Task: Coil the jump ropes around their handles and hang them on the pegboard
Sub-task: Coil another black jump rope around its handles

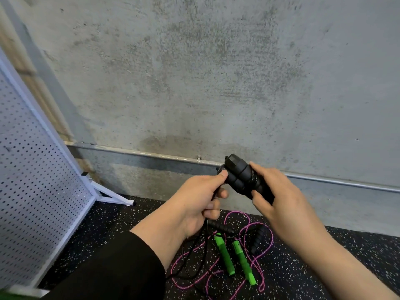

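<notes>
Holding black handles (242, 178) together, right hand (279, 204) clamped them as winding core; left hand (201, 202) pinched cord (218, 168), likely keeping tension. Pegboard (39, 191) far left.

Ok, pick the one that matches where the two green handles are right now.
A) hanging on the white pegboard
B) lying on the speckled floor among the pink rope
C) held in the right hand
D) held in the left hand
B: the green handles lie side by side on the floor, amid loops of pink rope; both hands hold black handles instead.
</notes>
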A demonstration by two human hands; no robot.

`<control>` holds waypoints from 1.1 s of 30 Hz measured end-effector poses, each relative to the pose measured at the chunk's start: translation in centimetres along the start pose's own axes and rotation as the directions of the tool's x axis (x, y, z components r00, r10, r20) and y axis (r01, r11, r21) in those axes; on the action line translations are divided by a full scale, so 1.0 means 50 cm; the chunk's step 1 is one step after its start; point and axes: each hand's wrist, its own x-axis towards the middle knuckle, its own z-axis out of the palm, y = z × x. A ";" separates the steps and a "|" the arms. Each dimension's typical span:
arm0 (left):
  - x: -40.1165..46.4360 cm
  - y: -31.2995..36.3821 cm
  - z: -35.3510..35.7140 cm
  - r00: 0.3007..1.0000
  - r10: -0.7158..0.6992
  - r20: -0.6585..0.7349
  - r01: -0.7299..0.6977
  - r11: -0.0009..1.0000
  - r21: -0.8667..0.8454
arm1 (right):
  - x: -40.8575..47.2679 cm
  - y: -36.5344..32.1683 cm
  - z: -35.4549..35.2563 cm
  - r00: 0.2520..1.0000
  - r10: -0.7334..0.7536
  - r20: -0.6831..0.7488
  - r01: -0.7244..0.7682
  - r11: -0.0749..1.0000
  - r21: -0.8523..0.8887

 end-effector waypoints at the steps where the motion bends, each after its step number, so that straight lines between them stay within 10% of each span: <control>1: -0.004 0.001 0.004 1.000 -0.016 -0.002 0.017 1.000 0.024 | 0.001 0.001 0.001 0.999 0.005 -0.038 -0.006 0.999 -0.033; 11: -0.010 -0.002 0.010 0.985 -0.129 0.113 0.131 0.991 -0.008 | 0.000 -0.018 0.019 0.983 -0.053 -0.175 0.001 0.958 -0.286; 20: 0.002 -0.004 -0.004 0.992 -0.056 -0.112 0.043 0.993 -0.113 | 0.006 -0.026 0.027 0.966 -0.239 0.099 0.255 0.943 -0.213; 23: 0.000 0.007 -0.001 0.998 0.023 -0.062 -0.028 0.996 -0.087 | 0.017 -0.047 -0.010 0.993 0.011 0.120 -0.043 0.960 0.275; 26: -0.007 0.015 0.008 0.996 0.089 -0.018 -0.090 0.992 -0.092 | 0.022 -0.037 -0.048 0.907 0.289 0.306 -0.411 0.761 0.501; 30: -0.010 0.013 0.016 0.991 0.133 -0.010 -0.133 0.987 -0.091 | 0.003 -0.021 -0.060 0.638 0.136 0.758 -0.733 0.409 0.544; 33: -0.009 0.014 0.017 0.990 0.140 -0.013 -0.141 0.988 -0.067 | 0.003 -0.029 -0.062 0.706 0.141 0.695 -0.676 0.429 0.599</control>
